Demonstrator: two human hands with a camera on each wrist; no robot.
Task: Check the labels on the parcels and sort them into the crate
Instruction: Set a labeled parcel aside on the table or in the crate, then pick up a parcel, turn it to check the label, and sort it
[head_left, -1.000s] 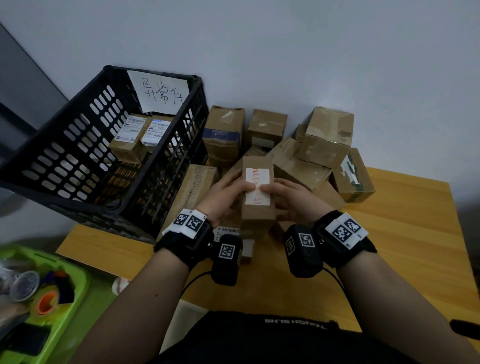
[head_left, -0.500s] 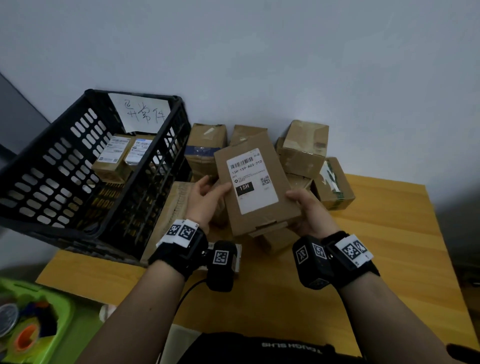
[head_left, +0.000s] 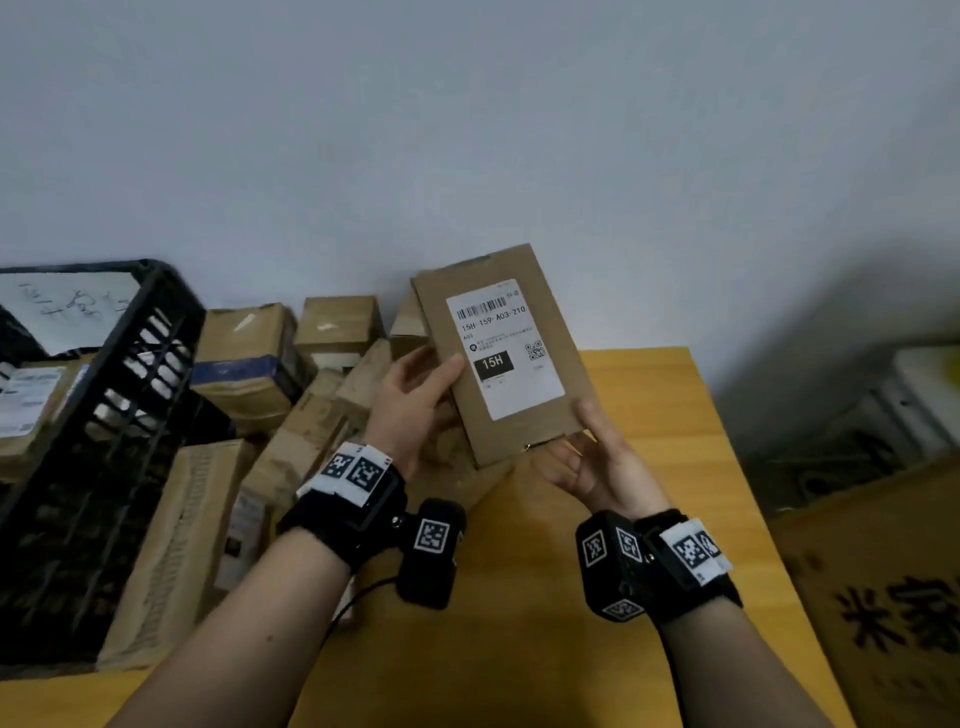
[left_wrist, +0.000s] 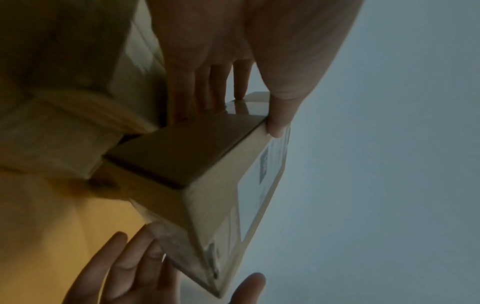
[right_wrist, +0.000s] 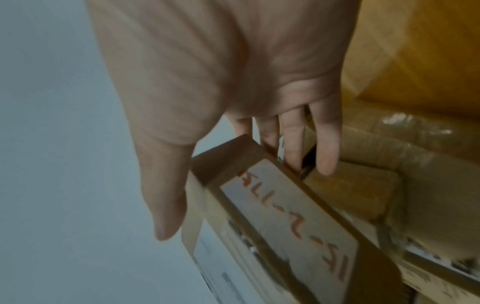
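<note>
The parcel (head_left: 498, 353) is held upright above the table (head_left: 519, 597), centre of the head view, between both hands. The left hand (head_left: 415, 410) grips its left edge: the thumb (head_left: 441, 371) is laid on the front face beside the label, and in the left wrist view the other fingers (left_wrist: 213, 88) are stretched along the back. The right hand (head_left: 597, 462) supports the lower right corner, palm up, fingers only loosely bent; its thumb (head_left: 589, 421) is pressed against the front edge, and in the right wrist view the fingers (right_wrist: 293, 139) are seen reaching behind the box.

A white label (head_left: 504, 348) is stuck on the front. A barcode is printed at its top, "15H-159-A03-210" below it, "A03" in small print, a QR code at the right, and "15H" in white on a black block. The remaining small print is too fine to be read. In the right wrist view a second white sticker (right_wrist: 288, 218) with red handwriting is seen on a narrow side; it cannot be read.

To the left of the hands, more cardboard parcels (head_left: 249, 364) are piled against the wall. The black crate (head_left: 130, 364) is found at the left edge, labelled parcels inside, a handwritten paper sheet (head_left: 67, 306) fixed at its upper left. A carton with large dark characters (head_left: 893, 608) is seen at the lower right.
</note>
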